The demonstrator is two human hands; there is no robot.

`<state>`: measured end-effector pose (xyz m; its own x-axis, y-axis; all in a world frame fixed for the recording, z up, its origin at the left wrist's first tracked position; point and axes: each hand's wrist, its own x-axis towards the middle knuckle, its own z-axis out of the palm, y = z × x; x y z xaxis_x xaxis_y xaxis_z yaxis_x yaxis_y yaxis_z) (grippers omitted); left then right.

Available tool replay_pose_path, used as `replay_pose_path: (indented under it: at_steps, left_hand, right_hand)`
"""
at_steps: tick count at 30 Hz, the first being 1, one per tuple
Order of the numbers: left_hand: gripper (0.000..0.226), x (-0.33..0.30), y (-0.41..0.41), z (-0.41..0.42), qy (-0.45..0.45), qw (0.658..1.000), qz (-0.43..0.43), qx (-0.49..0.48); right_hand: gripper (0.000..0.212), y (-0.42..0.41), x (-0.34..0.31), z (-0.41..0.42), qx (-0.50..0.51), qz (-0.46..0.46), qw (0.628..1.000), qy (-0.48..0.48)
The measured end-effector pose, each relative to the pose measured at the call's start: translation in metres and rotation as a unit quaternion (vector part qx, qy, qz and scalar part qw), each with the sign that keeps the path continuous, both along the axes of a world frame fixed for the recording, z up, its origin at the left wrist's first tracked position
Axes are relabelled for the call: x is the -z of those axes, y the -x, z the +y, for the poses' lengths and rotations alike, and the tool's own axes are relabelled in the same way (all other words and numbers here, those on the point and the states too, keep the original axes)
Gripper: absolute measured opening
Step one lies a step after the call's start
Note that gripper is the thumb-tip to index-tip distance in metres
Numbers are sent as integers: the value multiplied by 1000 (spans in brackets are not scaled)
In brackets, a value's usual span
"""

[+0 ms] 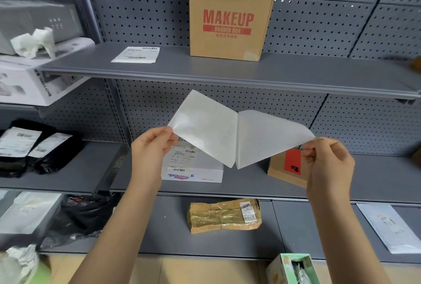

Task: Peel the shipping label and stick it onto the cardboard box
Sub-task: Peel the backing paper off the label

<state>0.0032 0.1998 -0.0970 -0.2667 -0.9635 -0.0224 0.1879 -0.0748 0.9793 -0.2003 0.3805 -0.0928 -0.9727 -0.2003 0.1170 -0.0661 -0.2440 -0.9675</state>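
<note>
Both hands were raised in front of the shelving, each pinched shut on a corner of the same white sheet: the left hand (151, 147) gripped the left corner of one leaf, and the right hand (328, 160) gripped the right tip of the other. Behind them stood a grey pegboard rack (319, 21), by which several shelves were carried. On the upper shelf (227, 71) a brown cardboard box (230, 21), printed "MAKEUP SHARED BOX" in red, was stood upright against the pegboard, well apart from the hands. The shipping label (239, 133) was held in the air between the hands, below that shelf's front edge, opened into two pale leaves joined along a central line; which leaf was sticker and which backing could not be told. A white carton (196, 173) bearing barcoded labels was seen on the middle shelf, partly hidden behind the sheet. A crumpled, taped brown parcel (224, 215) lay on the lowest shelf, between the forearms. A small brown box with a red tag (289, 167) was set beside the right hand. A loose printed label (136, 54) lay flat on the upper shelf, left of the cardboard box.
</note>
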Motion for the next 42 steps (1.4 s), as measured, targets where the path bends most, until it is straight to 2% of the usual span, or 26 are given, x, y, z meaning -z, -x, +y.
replay_pose_path:
  at_steps: [26, 42]
  left_hand:
    - [14, 3, -10, -14, -26, 998, 24, -52]
    - [17, 19, 31, 5, -7, 1000, -6, 29]
  right_hand:
    - [21, 12, 0, 15, 51, -13, 995, 88]
    - [19, 24, 21, 47, 112, -14, 991, 72]
